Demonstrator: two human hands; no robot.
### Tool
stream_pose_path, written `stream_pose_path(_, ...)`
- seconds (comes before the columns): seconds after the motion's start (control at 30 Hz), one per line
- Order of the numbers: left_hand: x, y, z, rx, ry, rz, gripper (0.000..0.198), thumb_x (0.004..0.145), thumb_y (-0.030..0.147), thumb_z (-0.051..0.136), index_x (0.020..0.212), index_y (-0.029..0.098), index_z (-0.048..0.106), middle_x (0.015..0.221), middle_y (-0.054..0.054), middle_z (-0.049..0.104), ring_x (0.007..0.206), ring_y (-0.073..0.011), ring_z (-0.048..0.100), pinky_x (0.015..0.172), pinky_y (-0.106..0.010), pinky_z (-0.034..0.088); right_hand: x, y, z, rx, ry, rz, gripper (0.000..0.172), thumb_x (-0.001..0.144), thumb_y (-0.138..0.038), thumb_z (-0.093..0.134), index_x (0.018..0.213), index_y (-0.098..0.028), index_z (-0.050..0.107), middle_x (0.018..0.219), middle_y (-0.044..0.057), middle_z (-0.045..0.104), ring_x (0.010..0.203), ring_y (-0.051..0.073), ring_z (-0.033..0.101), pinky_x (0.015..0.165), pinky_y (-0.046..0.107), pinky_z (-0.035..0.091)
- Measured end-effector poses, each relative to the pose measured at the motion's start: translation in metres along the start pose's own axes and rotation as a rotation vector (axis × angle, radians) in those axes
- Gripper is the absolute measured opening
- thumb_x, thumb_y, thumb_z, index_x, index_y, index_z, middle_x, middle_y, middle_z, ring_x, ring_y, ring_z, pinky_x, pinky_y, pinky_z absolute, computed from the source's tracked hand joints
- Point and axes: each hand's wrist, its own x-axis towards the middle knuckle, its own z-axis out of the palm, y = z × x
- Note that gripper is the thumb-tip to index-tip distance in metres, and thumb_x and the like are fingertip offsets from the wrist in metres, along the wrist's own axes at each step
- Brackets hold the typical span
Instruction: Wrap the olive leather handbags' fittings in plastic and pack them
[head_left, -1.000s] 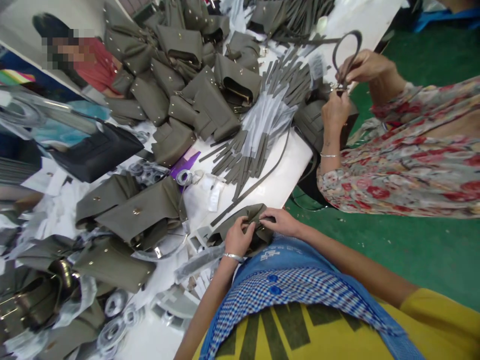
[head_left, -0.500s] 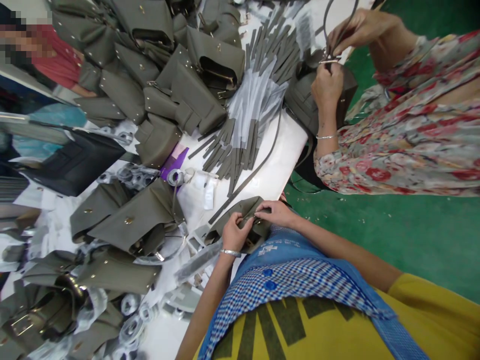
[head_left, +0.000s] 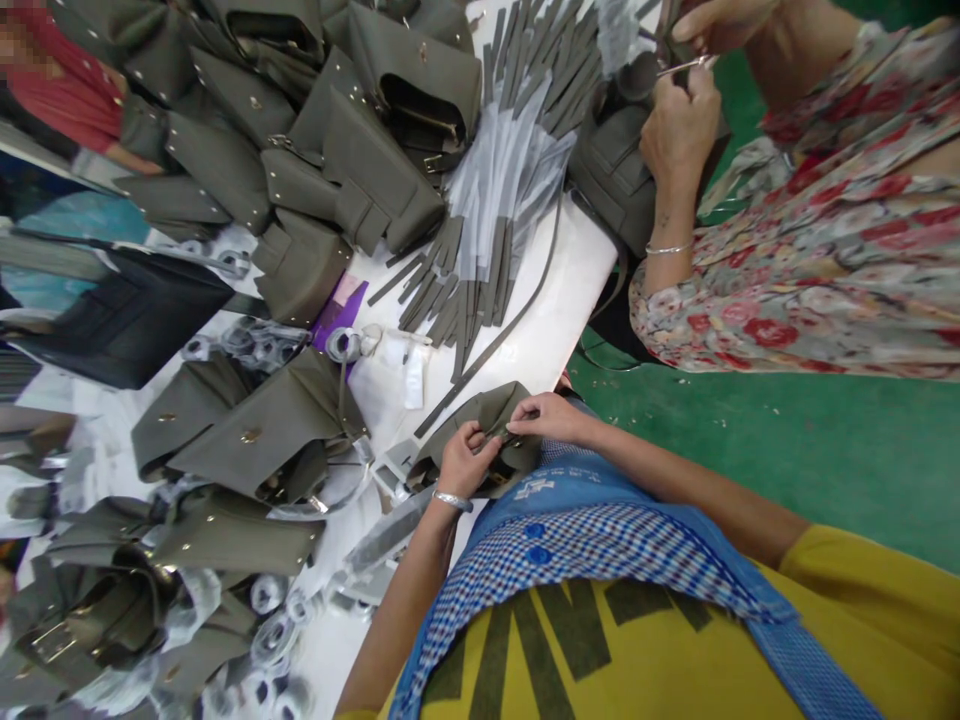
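An olive-grey handbag [head_left: 491, 405] rests at the table edge against my apron. My left hand [head_left: 463, 460], with a silver bangle at the wrist, is closed on the bag, thumb and fingers pinching its material. From the other side my right hand [head_left: 551, 417] pinches the same bag, its fingertips close to the left thumb. The exact part between the fingertips is too small to make out. Just beyond the bag lies a long, thin olive strap [head_left: 487, 365] on the white table.
A bundle of olive strips [head_left: 480, 270] in pale wrapping lies ahead. Many olive handbags [head_left: 386, 185] pile up at the left and back, with a black bag [head_left: 124, 315] among them. Rolls of clear plastic [head_left: 270, 640] lie nearby. A co-worker's hands [head_left: 682, 125] handle another bag at right.
The view has shifted slightly. My hands stay pinched on the bag with little movement. The co-worker's hands have shifted, and the strap loop they held up is out of view.
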Motion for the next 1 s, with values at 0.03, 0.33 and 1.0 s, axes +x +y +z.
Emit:
stream_pose_path(0.03,-0.001,0.000,0.001,-0.034,-0.019,-0.012,0.048,0.068,0.047,0.074,0.101,0.015,0.059,0.089,-0.008,0.074,0.083,-0.0204,0.070,0.078,-0.034,0.056,0.000,0.001,-0.001,-0.003,-0.018,0.009,0.033,0.072,-0.046,0.066,0.076,-0.014,0.071,0.067,0.001,0.068,0.060,0.013,0.056,0.058,0.024,0.042)
stream_pose_path(0.33,-0.011,0.009,0.004,-0.218,-0.088,-0.053,0.049,0.066,0.041,0.077,0.101,0.014,0.056,0.101,-0.012,0.072,0.093,-0.0225,0.069,0.087,-0.037,0.055,-0.011,-0.012,-0.003,-0.102,0.010,-0.039,0.029,0.076,-0.043,0.063,0.078,-0.015,0.072,0.070,0.001,0.068,0.065,0.014,0.059,0.061,0.024,0.042)
stream_pose_path(1.0,-0.001,-0.001,0.004,-0.033,-0.029,0.020,0.029,0.072,0.033,0.070,0.091,0.014,0.060,0.094,-0.010,0.072,0.095,-0.0236,0.067,0.080,-0.033,0.054,-0.011,-0.014,0.010,-0.360,0.204,-0.116,0.018,0.078,-0.038,0.065,0.079,-0.021,0.070,0.081,0.002,0.071,0.076,0.017,0.062,0.069,0.027,0.043)
